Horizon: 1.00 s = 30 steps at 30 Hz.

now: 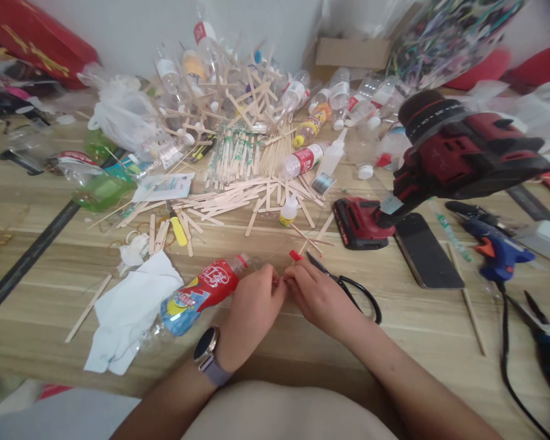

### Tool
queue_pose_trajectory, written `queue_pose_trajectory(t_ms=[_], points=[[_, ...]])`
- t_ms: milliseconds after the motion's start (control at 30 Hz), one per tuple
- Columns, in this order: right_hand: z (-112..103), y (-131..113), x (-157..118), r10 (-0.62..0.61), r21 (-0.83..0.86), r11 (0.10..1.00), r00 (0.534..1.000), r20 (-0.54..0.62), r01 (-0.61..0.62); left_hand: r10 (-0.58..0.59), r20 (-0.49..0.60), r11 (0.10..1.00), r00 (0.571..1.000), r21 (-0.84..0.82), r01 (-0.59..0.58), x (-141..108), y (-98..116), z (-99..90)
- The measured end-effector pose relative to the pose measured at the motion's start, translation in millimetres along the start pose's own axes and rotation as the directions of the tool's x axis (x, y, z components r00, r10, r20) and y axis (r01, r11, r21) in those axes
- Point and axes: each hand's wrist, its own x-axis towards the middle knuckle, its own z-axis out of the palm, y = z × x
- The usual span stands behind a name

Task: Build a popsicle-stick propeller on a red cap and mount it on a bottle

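My left hand (257, 297) and my right hand (318, 293) meet at the fingertips above the table near its front. Both are closed in a pinch, and what lies between the fingers is too small to name. A plastic drink bottle (204, 292) with a red and blue label lies on its side, its neck close to my left hand. Just beyond my right fingers shows a small red piece (296, 255). Black-handled scissors (360, 296) lie partly hidden behind my right hand. A small glue bottle (288, 212) with a yellow label stands farther back.
A red cordless drill (458, 153) stands at right, beside a phone (428, 252) and a blue glue gun (497, 244). Wooden craft sticks (220, 201) spread across the middle. White paper (132, 305) and a yellow-handled screwdriver (178, 229) lie at left. Empty bottles crowd the back.
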Motion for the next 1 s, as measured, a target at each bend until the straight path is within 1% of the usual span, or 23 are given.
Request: queue_pose_trajectory(t_ms=[167,233,300,367,467,600,700,867,1000], points=[[-2.8,0.8,-0.2,0.02,0.089,0.996,1.0,-0.002,-0.019,-0.019,-0.019,0.994,1.0,-0.108,0.017,-0.9,-0.9,2.2],[-4.5,1.5,0.0,0.029,0.131,0.991,1.0,-0.013,-0.027,-0.025,-0.018,0.98,1.0,-0.2,0.021,0.0,-1.3,3.2],[-6.4,2.3,0.5,0.048,0.172,0.984,0.999,-0.012,-0.045,-0.033,-0.001,0.939,0.999,-0.343,0.03,1.0,-1.5,3.6],[-8.3,3.0,0.9,0.065,0.203,0.977,0.998,-0.002,-0.063,-0.039,0.024,0.879,0.999,-0.474,0.046,1.7,-1.2,3.5],[-10.3,3.7,1.3,0.06,0.226,0.972,0.998,0.007,-0.06,-0.055,0.032,0.815,0.998,-0.575,0.064,1.8,-0.6,3.8],[-10.9,3.3,1.1,0.059,0.206,0.976,0.998,0.027,-0.064,-0.079,0.047,0.76,0.996,-0.644,0.091,2.4,-1.1,5.6],[-9.7,3.3,0.6,0.043,0.169,0.984,0.998,0.05,-0.051,-0.082,0.053,0.74,0.995,-0.666,0.096,3.2,-1.8,6.1],[-3.7,6.5,-0.9,0.033,0.111,0.993,0.999,0.035,-0.036,-0.048,0.028,0.75,0.998,-0.66,0.055,2.8,-0.9,5.6],[0.2,7.4,-2.2,0.064,0.098,0.993,0.998,0.024,-0.066,-0.047,0.002,0.778,0.999,-0.627,0.038,2.3,-0.1,6.1]])
